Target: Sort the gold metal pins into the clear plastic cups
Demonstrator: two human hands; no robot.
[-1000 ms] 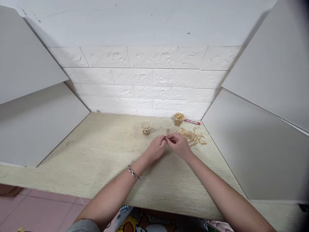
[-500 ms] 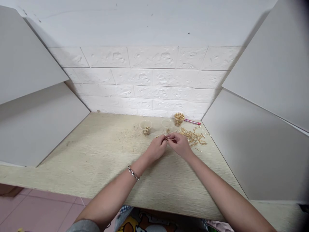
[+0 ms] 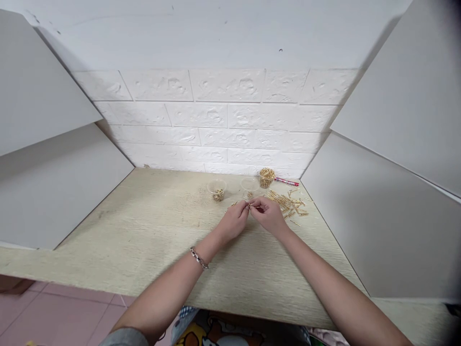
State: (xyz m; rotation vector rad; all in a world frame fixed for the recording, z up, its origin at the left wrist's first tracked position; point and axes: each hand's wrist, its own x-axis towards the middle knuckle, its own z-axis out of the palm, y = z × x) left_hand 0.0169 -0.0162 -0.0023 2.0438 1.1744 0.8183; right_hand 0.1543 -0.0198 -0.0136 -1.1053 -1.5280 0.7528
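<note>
My left hand (image 3: 234, 219) and my right hand (image 3: 268, 215) meet fingertip to fingertip over the table, both pinched closed. Whatever small piece lies between the fingertips is mostly hidden; it is too small to name. Just beyond my hands stands a clear plastic cup (image 3: 249, 183) with a few small gold pieces at its bottom. To its left is another clear cup (image 3: 217, 184), holding a small heap of gold and dark metal pieces (image 3: 218, 195). A spread of thin gold metal pins (image 3: 288, 202) lies on the table right of my right hand.
A cup packed with gold pins (image 3: 266, 178) stands at the back near the wall, beside a red pen-like stick (image 3: 286, 181). White brick-patterned wall (image 3: 209, 115) closes the back of the wooden table (image 3: 144, 230). Grey-white panels (image 3: 392, 216) flank both sides.
My hands stay together at the same spot, with only a slight shift of the fingers. The view has moved very slightly; the cups and pins lie as before.
</note>
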